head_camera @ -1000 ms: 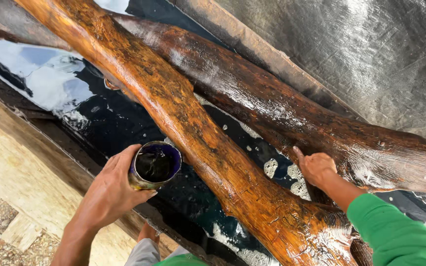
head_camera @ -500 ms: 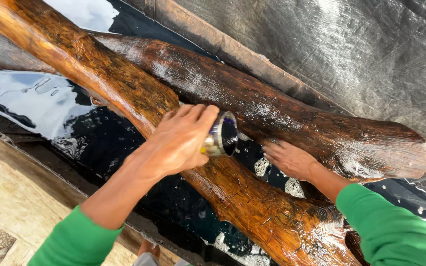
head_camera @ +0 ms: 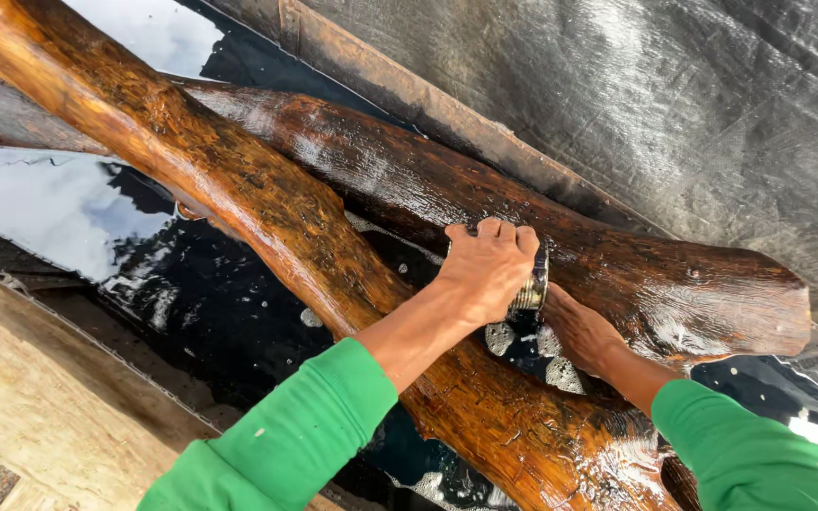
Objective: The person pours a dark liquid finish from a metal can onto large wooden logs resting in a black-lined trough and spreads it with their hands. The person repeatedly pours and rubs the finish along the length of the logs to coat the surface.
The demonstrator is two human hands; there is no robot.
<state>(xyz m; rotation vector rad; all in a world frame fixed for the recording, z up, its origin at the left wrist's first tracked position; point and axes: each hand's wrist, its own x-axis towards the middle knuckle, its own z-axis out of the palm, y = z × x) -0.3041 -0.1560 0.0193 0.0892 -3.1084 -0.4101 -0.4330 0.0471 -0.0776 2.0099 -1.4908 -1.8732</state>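
Observation:
My left hand (head_camera: 485,270) grips a small metal can (head_camera: 530,289), tipped on its side between two wet brown logs. The nearer log (head_camera: 267,213) runs from the upper left to the bottom right, and the farther log (head_camera: 636,274) lies behind it. My right hand (head_camera: 581,331) rests flat in the gap under the farther log, just below the can, wet and holding nothing. Both arms wear green sleeves.
The logs lie in a trough lined with black plastic sheet (head_camera: 674,104) holding dark liquid (head_camera: 172,274) with foam patches. A wooden board (head_camera: 40,397) borders the trough at the lower left, and a wooden rail (head_camera: 409,95) runs along its far side.
My left hand lifted the can from the dark liquid at the lower left, carried it rightward over the nearer log and tipped it on its side. My right hand stayed by the farther log.

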